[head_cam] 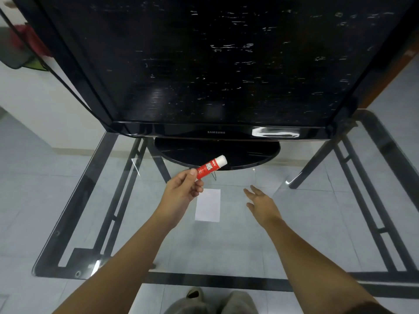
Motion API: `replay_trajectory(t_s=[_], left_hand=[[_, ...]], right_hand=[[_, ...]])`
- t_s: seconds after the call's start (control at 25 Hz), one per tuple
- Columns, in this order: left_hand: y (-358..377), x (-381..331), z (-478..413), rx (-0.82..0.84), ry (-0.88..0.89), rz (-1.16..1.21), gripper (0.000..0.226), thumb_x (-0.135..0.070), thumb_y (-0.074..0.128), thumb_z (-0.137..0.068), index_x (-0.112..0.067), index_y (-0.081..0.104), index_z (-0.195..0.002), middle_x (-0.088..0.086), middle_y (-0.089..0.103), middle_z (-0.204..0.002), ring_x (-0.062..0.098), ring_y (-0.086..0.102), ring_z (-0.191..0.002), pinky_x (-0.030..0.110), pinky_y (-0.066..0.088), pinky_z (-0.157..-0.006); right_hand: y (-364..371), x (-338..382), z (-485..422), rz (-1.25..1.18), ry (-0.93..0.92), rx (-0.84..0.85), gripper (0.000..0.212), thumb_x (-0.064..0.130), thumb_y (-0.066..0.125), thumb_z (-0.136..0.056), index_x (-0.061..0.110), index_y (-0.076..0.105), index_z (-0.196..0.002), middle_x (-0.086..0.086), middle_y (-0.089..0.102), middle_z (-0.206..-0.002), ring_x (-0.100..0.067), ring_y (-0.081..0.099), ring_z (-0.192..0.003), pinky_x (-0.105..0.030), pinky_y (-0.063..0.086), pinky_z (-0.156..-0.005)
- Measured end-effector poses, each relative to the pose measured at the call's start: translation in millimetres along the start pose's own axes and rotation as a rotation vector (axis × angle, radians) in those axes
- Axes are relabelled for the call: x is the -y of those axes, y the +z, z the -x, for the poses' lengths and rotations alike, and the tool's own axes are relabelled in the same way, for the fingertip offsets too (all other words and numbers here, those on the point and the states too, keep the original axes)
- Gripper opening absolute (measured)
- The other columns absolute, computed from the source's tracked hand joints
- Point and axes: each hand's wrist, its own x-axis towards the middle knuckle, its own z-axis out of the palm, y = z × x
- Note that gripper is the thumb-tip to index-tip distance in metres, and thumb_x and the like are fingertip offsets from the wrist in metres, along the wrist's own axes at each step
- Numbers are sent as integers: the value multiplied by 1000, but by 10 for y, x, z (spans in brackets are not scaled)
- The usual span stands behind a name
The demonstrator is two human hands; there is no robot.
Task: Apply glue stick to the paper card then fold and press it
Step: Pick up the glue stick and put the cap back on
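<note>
A white paper card (208, 205) lies flat on the glass table (226, 245), between my two hands. My left hand (181, 189) holds a red glue stick (209, 167) by its lower end, lifted above the card's far left corner, with its white cap pointing up and to the right. My right hand (261, 203) hovers just right of the card, fingers spread and holding nothing.
A large black television (215, 64) stands on its oval base (217, 152) at the back of the table, just beyond the glue stick. The table's black metal frame (95, 200) shows through the glass. Below is tiled floor, and my feet (210, 300) are at the near edge.
</note>
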Motion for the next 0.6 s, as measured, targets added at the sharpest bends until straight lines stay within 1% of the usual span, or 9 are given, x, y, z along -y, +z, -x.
replay_trajectory(t_s=[0.12,0.2,0.24,0.32,0.36,0.4,0.48,0.56,0.6], left_hand=[[-35,6,19,-7,11,-7,19,-39,50,-90,-26,64,-93,-2,63,-72,7,59,-67,25,50,-75],[-50,13,21,-7,16,1,19,-38,50,-90,-26,64,-94,-3,64,-72,7,59,-67,24,50,-74],[-54,16,21,-3,16,8,18,-37,50,-91,-26,64,-95,-3,64,-72,7,59,-67,24,51,-73],[-60,25,16,10,9,38,17,-34,50,-92,-26,65,-95,-4,64,-71,8,59,-67,24,50,-73],[-56,36,13,15,2,55,17,-33,50,-92,-26,65,-95,-4,64,-71,9,59,-67,24,50,-73],[-50,52,10,15,-8,73,17,-31,50,-92,-25,65,-94,-3,64,-70,9,59,-67,25,50,-74],[-26,101,14,8,-37,117,16,-28,50,-92,-23,65,-93,-2,65,-70,12,59,-68,27,50,-75],[14,158,30,6,-67,155,15,-26,50,-92,-20,64,-96,0,65,-71,13,59,-68,26,50,-73],[35,184,39,12,-77,162,15,-25,50,-92,-19,63,-97,0,65,-71,13,59,-68,26,50,-73]], right_hand=[[67,4,-17,90,-1,35,48,10,40,-98,19,29,-144,-5,26,-155,-26,38,-135,-33,35,-108],[60,23,15,82,-2,-5,46,7,40,-98,15,35,-142,-9,38,-149,-27,43,-131,-32,36,-106],[29,58,34,9,-1,-66,43,7,42,-97,13,39,-140,-11,43,-144,-27,46,-127,-32,38,-105],[-89,196,91,-297,3,-258,37,8,50,-94,10,51,-131,-13,52,-132,-27,54,-116,-31,42,-103],[-170,288,138,-479,-12,-351,34,9,55,-92,11,56,-126,-10,55,-123,-25,58,-107,-27,45,-98],[-257,390,196,-639,-37,-407,33,11,59,-90,13,58,-124,-5,56,-114,-20,60,-99,-20,48,-92],[-397,568,351,-909,-65,-428,35,18,62,-88,23,59,-123,8,59,-107,-6,62,-94,-7,46,-79],[-494,673,505,-1105,-38,-413,35,25,63,-88,38,56,-120,18,60,-110,6,60,-97,-4,45,-74],[-529,698,571,-1156,-30,-415,34,27,63,-87,43,56,-116,21,60,-110,9,59,-97,-4,45,-73]])
